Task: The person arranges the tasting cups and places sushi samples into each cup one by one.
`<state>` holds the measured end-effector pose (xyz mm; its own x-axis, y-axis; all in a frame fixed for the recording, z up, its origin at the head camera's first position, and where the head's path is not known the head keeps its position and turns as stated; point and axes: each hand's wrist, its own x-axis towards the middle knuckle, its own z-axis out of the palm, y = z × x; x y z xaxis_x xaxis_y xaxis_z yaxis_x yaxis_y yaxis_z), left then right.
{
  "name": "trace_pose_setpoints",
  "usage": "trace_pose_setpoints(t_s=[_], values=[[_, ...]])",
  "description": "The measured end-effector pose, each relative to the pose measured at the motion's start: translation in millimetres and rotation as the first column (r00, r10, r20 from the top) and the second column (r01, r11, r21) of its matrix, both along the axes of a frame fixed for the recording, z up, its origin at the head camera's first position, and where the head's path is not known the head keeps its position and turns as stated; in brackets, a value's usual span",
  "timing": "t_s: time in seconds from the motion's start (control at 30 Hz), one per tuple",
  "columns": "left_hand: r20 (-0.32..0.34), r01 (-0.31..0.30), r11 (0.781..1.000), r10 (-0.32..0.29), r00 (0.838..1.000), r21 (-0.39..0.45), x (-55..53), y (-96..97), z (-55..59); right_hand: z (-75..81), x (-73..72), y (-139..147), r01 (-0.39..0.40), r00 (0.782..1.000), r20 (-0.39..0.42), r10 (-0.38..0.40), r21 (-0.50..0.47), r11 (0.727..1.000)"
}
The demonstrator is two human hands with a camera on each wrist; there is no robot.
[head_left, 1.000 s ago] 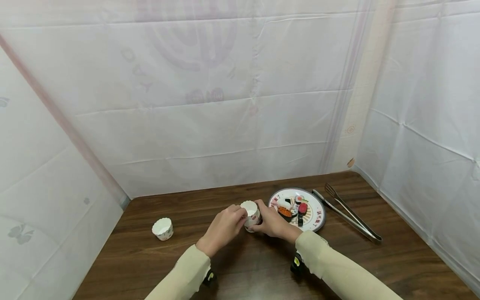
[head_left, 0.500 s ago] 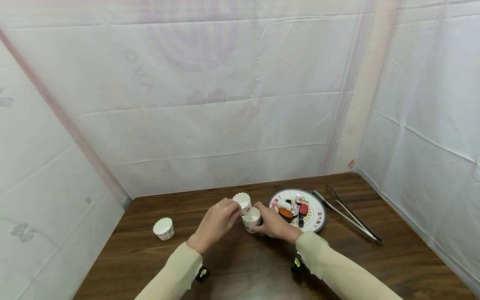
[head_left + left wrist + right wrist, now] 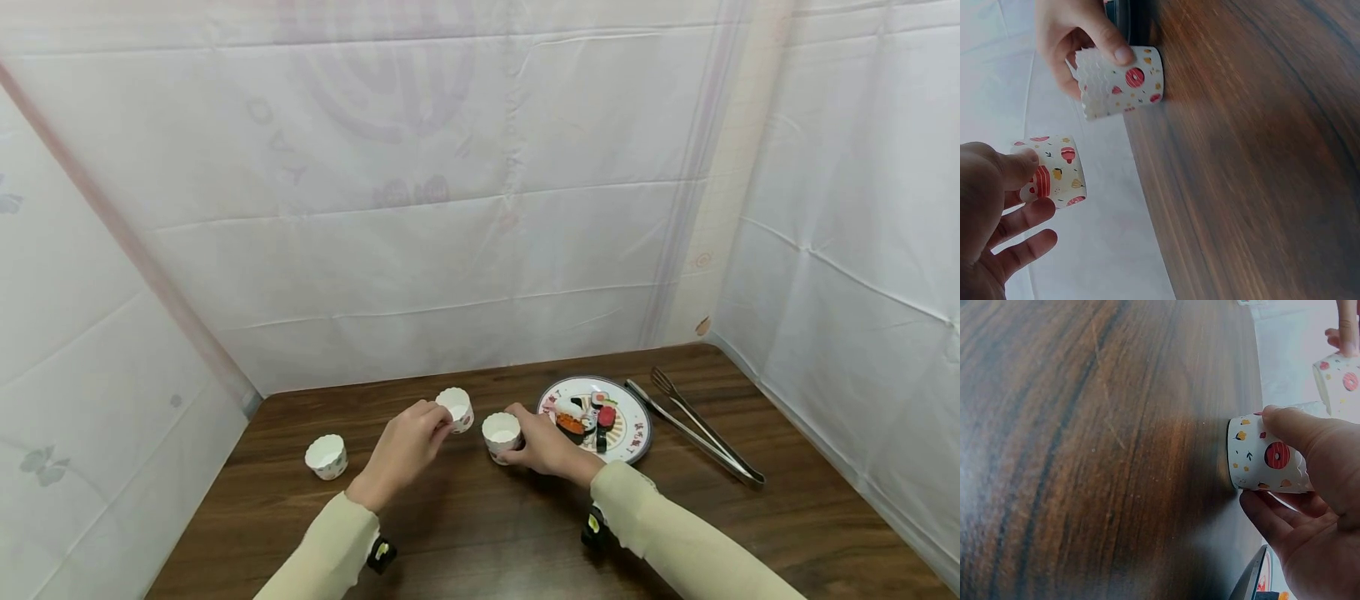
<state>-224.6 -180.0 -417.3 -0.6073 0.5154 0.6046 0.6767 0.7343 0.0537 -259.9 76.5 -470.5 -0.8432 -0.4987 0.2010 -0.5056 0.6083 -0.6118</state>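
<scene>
- Left hand (image 3: pixel 411 443) pinches a round white paper cup with red-and-yellow prints (image 3: pixel 454 407), raised above the brown wooden table (image 3: pixel 480 533).
- Right hand (image 3: pixel 551 447) grips a matching scalloped paper-cup stack (image 3: pixel 500 433) standing there.
- Farther left stands another white scalloped cup (image 3: pixel 326 458).

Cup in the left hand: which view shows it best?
Left wrist: the cup appears large, its print clear, though the left hand covers part. Head shows it smaller, plus its white inside; right wrist cuts it off at the right edge.

Cup (image 3: pixel 1275 456) partly covered by right hand (image 3: pixel 1335 531), plate (image 3: pixel 1251 578) cropped at right wrist view's lower edge
</scene>
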Motion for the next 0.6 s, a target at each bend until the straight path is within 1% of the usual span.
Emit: trace_pose_setpoints(t_s=[0.13,0.33,0.47,0.6], values=[[0.018,-0.045,0.999,0.046,0.999,-0.019,3.0,-11.3,-2.9,1.2,0.6,-0.5,-0.001,1.0,0.009,0.001,0.006,1.0],[0.038,-0.102,0.995,0.103,0.994,-0.015,5.9,-30.2,-11.1,1.3,0.8,-2.0,-0.002,0.999,0.035,0.001,0.02,1.0],[0.062,-0.123,0.992,0.124,0.99,-0.019,7.0,-40.7,-15.6,1.3,0.6,-1.9,0.005,0.999,0.035,-0.006,0.025,1.0],[0.065,-0.134,0.991,0.136,0.989,-0.024,8.2,-49.2,-19.2,1.3,0.1,-1.1,0.008,1.0,0.028,-0.008,0.024,1.0]])
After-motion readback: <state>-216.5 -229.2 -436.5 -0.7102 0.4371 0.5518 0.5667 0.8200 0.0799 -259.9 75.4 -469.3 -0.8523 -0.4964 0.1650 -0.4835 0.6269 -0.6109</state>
